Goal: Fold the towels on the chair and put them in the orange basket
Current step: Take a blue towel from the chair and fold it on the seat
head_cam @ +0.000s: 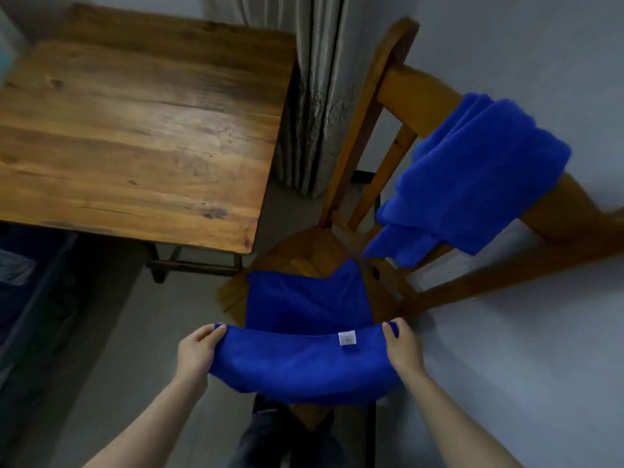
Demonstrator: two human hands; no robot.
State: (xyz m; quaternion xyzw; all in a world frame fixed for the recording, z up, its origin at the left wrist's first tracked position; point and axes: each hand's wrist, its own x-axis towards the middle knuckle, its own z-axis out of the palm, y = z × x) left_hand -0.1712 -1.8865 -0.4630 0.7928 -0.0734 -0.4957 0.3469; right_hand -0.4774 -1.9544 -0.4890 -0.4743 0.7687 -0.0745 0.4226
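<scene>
I hold a blue towel (304, 363) stretched out in front of me over the wooden chair (401, 96). My left hand (197, 349) pinches its left top corner and my right hand (403, 346) pinches the right top corner, near a small white label. The far part of this towel lies on the chair seat. More blue towels (472, 177) hang over the chair's backrest at the upper right. No orange basket is in view.
A wooden table (135, 130) stands to the left of the chair. A grey curtain (317, 96) hangs behind them. A white wall runs along the right. My dark trousers (266, 440) show at the bottom.
</scene>
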